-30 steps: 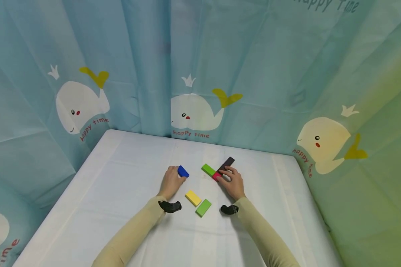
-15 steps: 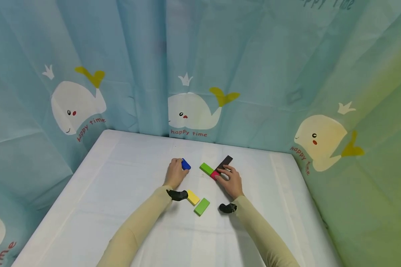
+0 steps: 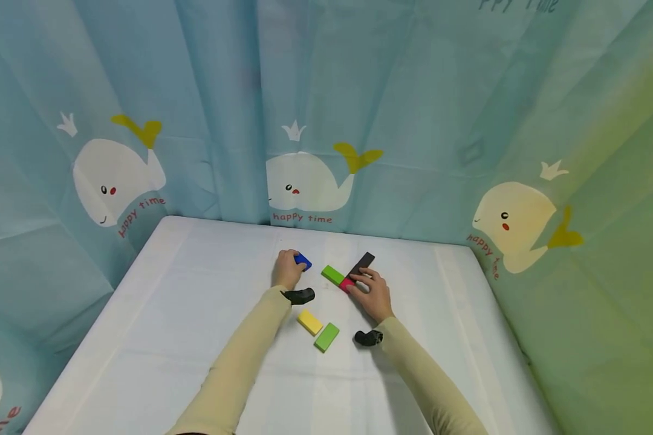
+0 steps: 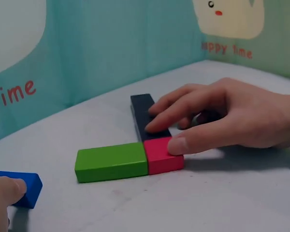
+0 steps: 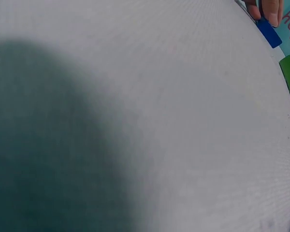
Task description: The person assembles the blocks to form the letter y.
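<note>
My left hand (image 3: 288, 269) pinches a blue block (image 3: 303, 261) between thumb and fingers, over the left part of the table's far half. My right hand (image 3: 375, 296) lies across a joined group. In the left wrist view its thumb rests on a red block (image 4: 159, 155) and its fingertips touch a long black block (image 4: 143, 114). A green block (image 4: 111, 162) meets the red one end to end, and the black block runs back from the red one. In the right wrist view the left hand (image 5: 268, 8) and the blue block show at the top right corner.
Nearer me, a yellow block (image 3: 310, 322) and a second green block (image 3: 326, 337) lie on the white table (image 3: 168, 338). A light blue curtain (image 3: 217, 109) with whale prints stands along the table's back and sides.
My left hand has carried the blue block away from me, towards the table's far edge. My right hand stays on the red and black blocks. The head view has shifted slightly.
</note>
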`<state>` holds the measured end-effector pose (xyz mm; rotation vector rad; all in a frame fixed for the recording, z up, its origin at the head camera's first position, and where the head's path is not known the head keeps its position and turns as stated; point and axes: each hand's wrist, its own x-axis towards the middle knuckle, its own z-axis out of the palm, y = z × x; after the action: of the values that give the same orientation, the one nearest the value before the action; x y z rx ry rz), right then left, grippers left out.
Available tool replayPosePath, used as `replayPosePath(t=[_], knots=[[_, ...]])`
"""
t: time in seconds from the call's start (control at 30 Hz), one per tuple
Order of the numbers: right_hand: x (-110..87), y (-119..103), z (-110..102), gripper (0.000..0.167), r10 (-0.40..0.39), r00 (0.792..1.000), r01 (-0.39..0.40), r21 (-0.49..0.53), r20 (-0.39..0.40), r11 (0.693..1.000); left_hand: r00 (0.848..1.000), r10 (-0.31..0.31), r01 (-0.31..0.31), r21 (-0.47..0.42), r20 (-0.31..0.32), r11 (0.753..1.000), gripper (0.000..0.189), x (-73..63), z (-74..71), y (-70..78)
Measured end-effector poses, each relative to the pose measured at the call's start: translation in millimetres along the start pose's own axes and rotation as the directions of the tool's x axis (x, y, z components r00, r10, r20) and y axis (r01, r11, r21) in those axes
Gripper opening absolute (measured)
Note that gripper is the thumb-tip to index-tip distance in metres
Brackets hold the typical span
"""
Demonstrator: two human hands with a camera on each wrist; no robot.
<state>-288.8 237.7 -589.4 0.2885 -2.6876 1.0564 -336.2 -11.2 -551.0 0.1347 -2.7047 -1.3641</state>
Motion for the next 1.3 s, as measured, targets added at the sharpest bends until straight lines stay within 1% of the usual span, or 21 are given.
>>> replayPosePath(t=[0.1, 0.23, 0.33, 0.6, 0.8, 0.9, 1.03, 1.2, 1.3], knots=[[0.1, -0.7, 0.5, 0.037, -0.002, 1.000, 0.002, 0.003, -0.007, 1.000, 1.000, -0.007, 0.007, -0.012, -0.011, 1.000, 0.034, -0.9, 1.0, 2.4], [-0.1, -1.2, 1.2, 0.037, -0.012, 1.000, 0.012, -0.002, -0.009, 1.000, 0.998, -0.006, 0.005, -0.016, -0.055, 1.000, 0.033, -3.5, 3.5, 4.2], [-0.3, -1.2, 1.4, 0.037, -0.013, 1.000, 0.013, -0.004, -0.007, 1.000, 0.997, -0.016, 0.015, -0.011, -0.072, 1.000, 0.033, -4.8, 5.5, 6.4], [0.2, -1.0, 0.8, 0.037, -0.006, 1.000, 0.006, -0.014, -0.006, 1.000, 0.998, -0.038, 0.039, 0.007, -0.058, 0.999, 0.033, -3.8, 17.2, 9.5], [0.3, -2.6, 0.1, 0.037, 0.004, 1.000, -0.004, -0.008, -0.004, 1.000, 0.997, -0.062, 0.062, 0.004, -0.048, 0.998, 0.032, -10.0, 16.3, 19.8], [0.6, -3.2, -0.2, 0.036, 0.001, 1.000, -0.001, -0.007, -0.009, 1.000, 0.998, -0.054, 0.055, 0.009, -0.040, 0.998, 0.031, -11.3, 18.6, 23.6], [0.6, -3.3, 0.3, 0.036, 0.005, 1.000, -0.005, -0.008, -0.007, 1.000, 0.999, -0.040, 0.041, 0.035, -0.037, 0.999, 0.031, -10.7, 24.9, 22.6], [0.2, -2.6, 0.3, 0.036, 0.012, 1.000, -0.012, -0.011, 0.001, 1.000, 0.997, -0.027, 0.026, -0.010, -0.067, 1.000, 0.029, -9.4, 31.7, 21.1], [0.1, -2.4, -0.5, 0.036, 0.010, 1.000, -0.010, -0.013, 0.000, 1.000, 0.997, -0.024, 0.022, -0.032, -0.073, 0.999, 0.029, -8.7, 34.1, 21.8]])
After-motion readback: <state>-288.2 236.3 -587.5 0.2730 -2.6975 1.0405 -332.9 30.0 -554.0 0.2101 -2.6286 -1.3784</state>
